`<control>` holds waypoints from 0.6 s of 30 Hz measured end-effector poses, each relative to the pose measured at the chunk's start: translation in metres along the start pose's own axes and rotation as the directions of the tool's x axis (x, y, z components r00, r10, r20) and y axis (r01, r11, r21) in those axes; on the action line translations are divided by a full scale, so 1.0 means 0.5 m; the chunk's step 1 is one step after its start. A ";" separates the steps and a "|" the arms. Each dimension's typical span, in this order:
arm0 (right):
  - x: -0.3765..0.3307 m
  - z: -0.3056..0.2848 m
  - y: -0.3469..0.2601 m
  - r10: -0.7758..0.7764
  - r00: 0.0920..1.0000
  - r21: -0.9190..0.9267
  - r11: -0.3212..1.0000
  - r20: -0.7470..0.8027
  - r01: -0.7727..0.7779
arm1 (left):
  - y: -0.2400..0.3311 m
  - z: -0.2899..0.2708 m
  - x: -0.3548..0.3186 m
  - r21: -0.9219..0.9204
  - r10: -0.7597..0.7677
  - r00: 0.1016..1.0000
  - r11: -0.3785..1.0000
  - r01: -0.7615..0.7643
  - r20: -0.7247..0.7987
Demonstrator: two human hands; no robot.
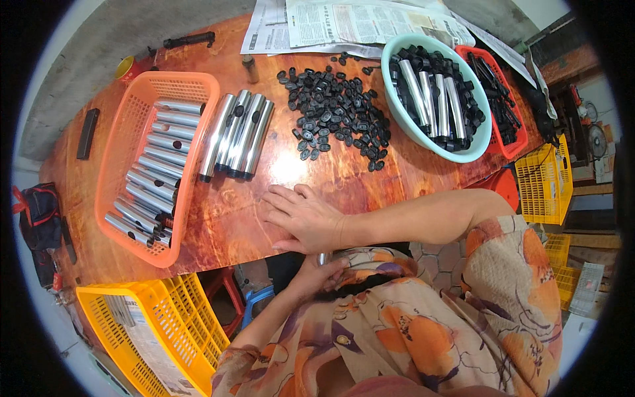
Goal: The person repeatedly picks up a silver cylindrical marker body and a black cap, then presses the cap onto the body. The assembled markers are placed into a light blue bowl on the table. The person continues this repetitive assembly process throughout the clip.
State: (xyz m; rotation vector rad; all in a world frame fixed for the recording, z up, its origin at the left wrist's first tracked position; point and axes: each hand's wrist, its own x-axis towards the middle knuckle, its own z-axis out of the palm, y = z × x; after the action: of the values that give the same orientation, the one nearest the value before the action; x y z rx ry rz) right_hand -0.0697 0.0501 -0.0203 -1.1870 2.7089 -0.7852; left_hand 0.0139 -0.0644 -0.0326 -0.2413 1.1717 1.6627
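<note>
While the short metal tube [323,258] stands almost upright at the table [344,178] edge, long axis running up toward the camera, the left hand [316,273] wraps around it from below and the right hand [305,217] lies flat and open over its top, seemingly pressing something home. Black caps [334,109] lie heaped beyond, within reach.

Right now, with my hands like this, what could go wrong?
The metal tube sits upright at the table edge, gripped by your left hand with your right hand flat over its top; it may slip and fall. The loose tubes beside the orange basket could roll.
</note>
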 end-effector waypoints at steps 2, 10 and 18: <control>-0.006 -0.003 0.004 -0.003 1.000 0.034 0.999 0.015 0.002 | -0.021 0.002 0.012 0.082 0.121 0.991 0.990 -0.116 -0.055; -0.014 -0.001 0.002 0.033 0.999 0.052 0.998 0.002 -0.033 | -0.003 -0.013 0.011 0.378 0.176 0.984 0.914 -0.150 -0.035; 0.003 0.018 0.011 0.027 0.993 -0.085 0.996 -0.118 -0.037 | 0.014 -0.040 0.012 -0.111 -0.130 0.981 0.983 0.147 0.145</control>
State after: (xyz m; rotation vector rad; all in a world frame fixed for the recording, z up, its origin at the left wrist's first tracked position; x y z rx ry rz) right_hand -0.0719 0.0486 -0.0308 -1.1453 2.8764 -0.7629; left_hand -0.0019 -0.0759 -0.0423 -0.2745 0.9319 1.6025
